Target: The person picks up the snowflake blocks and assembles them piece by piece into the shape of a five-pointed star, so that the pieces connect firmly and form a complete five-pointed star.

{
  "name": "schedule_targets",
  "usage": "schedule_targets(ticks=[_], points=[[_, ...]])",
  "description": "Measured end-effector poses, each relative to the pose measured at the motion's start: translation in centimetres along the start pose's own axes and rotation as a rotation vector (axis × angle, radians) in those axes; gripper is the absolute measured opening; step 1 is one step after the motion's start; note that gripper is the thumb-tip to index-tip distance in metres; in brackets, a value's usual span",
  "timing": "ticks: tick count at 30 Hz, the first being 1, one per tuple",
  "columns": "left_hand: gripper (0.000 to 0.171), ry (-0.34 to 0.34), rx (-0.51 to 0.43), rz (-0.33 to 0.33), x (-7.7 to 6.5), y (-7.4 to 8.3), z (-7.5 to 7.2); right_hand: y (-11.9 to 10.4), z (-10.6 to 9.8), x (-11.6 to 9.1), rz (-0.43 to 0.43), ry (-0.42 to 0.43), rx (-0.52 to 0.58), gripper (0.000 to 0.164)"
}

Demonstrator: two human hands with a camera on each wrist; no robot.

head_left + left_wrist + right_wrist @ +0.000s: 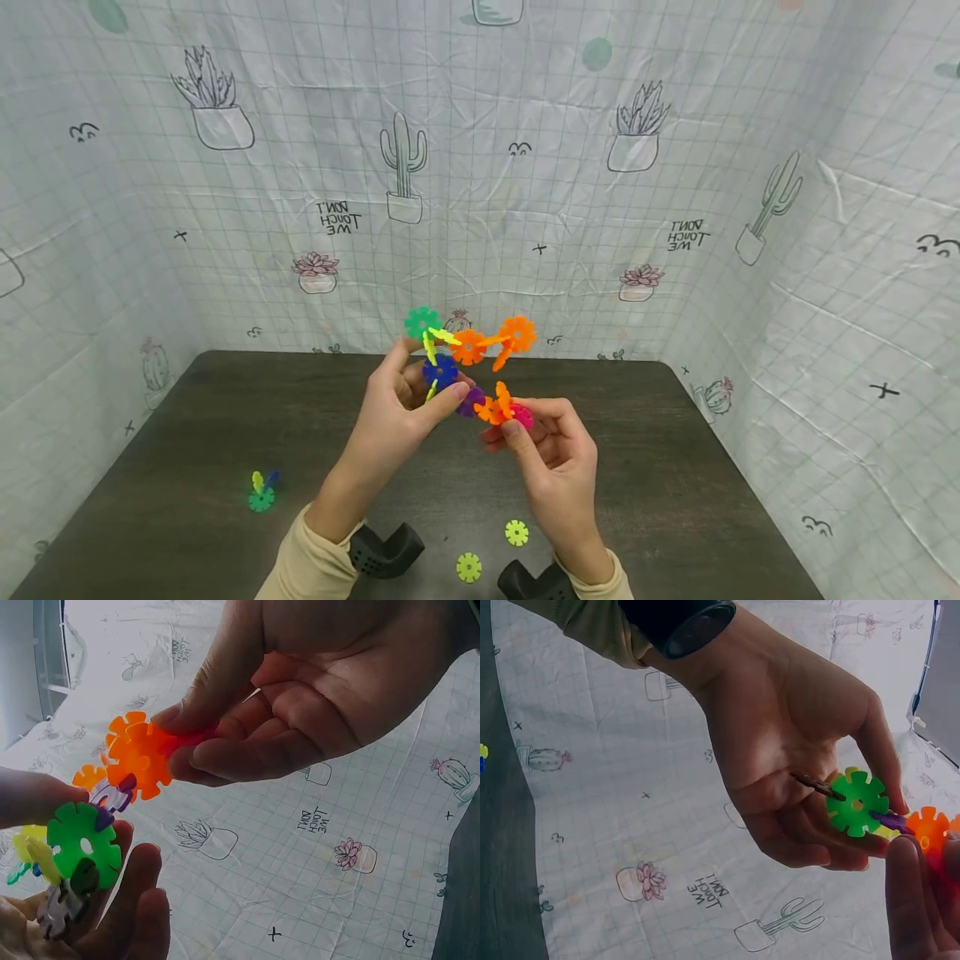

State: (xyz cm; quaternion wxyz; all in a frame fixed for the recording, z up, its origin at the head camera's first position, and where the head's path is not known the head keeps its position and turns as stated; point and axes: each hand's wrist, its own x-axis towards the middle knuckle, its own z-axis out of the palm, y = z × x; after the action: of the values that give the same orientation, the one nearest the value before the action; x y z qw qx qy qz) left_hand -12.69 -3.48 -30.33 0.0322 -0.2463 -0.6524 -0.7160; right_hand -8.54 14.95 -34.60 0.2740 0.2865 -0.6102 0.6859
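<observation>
Both hands hold one linked chain of notched flower-shaped plastic discs above the table. My left hand [397, 404] pinches it between thumb and fingers near the blue disc [440, 372] and purple disc [471, 402]. In the right wrist view a green disc [857, 804] shows beside that hand's fingers. Thumb and fingers of my right hand [562, 454] pinch the pink disc [522, 417] at the chain's lower end, beside orange discs [140, 761]. From a teal-green disc [422, 323] at the top, yellow pieces lead to more orange discs [517, 333] at upper right.
Two loose yellow-green discs [517, 532] lie on the dark table [660, 500] near the front. A small joined cluster with a green disc [261, 499] sits at the left. A cactus-printed cloth [465, 167] hangs behind and at the sides. Each wrist wears a black mount.
</observation>
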Motion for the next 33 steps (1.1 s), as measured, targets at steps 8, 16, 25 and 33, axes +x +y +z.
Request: schedule_targets(ticks=[8,16,25,33], points=[[0.048,-0.056,-0.029,-0.172,-0.9,-1.2,-0.7,-0.3,0.1,0.1,0.001,0.044,0.011,0.022],[0.054,-0.253,-0.076,-0.21,-1.1,-2.3,-0.9,-0.3,0.5,-0.1,0.027,0.089,0.003,0.02],[0.045,-0.078,-0.262,-0.207,-1.2,-2.2,0.9,-0.4,0.5,0.0,-0.014,0.123,-0.144,0.018],[0.041,-0.085,-0.333,-0.151,-1.1,-2.3,1.4,-0.3,0.2,-0.1,-0.147,0.115,-0.393,0.027]])
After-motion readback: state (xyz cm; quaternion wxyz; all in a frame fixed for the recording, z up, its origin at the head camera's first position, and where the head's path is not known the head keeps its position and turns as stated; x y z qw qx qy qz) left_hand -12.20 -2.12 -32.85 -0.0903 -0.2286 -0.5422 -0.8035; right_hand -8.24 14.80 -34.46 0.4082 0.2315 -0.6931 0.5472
